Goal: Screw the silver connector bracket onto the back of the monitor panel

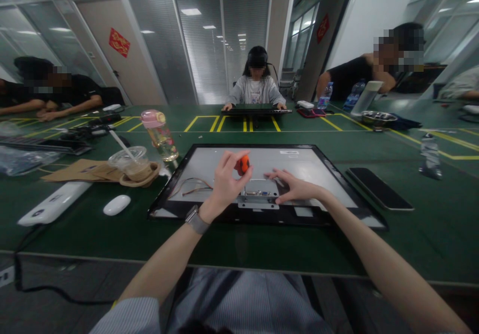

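A monitor panel [202,162] with a black frame and grey metal back lies flat on the table before me. My left hand [229,179] grips the orange and black handle of a screwdriver [244,164]. Its thin shaft points down at the left part of a small metal bracket [258,206] with connector ports. I cannot tell whether the tip sits in a screw. My right hand [295,187] lies with spread fingers at the right side of the bracket, its thumb near the lower edge. On the panel's left side, thin loose wires [192,184] run across the metal.
Left of the panel are a plastic cup with a straw [130,162], a pink-lidded bottle [159,134], a white power strip [56,202] and a white mouse-like case [117,205]. A dark phone [379,188] lies right. Across the green table [239,244] sits a person [256,87]; others sit at both sides.
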{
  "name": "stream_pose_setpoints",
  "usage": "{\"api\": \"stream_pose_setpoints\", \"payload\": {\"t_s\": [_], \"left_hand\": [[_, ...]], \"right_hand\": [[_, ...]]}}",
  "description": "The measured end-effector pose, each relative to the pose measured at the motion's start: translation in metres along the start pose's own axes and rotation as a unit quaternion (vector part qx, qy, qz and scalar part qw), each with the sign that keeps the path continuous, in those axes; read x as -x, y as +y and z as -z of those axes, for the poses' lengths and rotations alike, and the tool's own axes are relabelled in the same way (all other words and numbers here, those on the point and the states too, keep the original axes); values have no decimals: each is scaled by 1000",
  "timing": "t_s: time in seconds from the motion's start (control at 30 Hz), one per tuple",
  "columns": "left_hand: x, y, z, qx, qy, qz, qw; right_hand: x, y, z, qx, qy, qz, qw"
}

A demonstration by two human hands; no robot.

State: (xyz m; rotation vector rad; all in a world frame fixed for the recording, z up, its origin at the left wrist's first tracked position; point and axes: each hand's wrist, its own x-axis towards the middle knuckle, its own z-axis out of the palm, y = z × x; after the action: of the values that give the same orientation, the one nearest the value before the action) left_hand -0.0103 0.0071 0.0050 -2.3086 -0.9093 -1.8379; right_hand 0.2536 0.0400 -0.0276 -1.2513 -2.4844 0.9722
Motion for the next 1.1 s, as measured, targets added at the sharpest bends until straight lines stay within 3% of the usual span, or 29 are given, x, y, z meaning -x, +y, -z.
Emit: {"api": "stream_pose_setpoints", "payload": {"t_s": [0.37,0.5,0.63,0.73,0.9,0.97,1.03,1.1], "left_hand": [[-1,3,3,49,-49,32,997],[0,1,1,112,-99,63,987],[5,-1,-3,113,-143,53,982],[6,2,-3,94,-123,25,988],[-3,-1,5,-8,-40,-5,999],[-6,-10,10,-62,-70,16,995],[-7,-25,15,-111,-128,87,982],[-4,-40,20,-165,-222,169,946]], "right_hand": [[-2,5,-2,-4,10,16,1000],[-2,7,-2,-9,14,16,1000],[-2,6,-2,-14,10,15,1000],[-2,6,-3,-17,13,18,1000],[-2,7,-3,-11,13,17,1000],[-2,6,-2,-5,7,10,1000],[-2,5,-2,0,1,5,1000],[-2,3,-1,4,-3,4,1000]]}}
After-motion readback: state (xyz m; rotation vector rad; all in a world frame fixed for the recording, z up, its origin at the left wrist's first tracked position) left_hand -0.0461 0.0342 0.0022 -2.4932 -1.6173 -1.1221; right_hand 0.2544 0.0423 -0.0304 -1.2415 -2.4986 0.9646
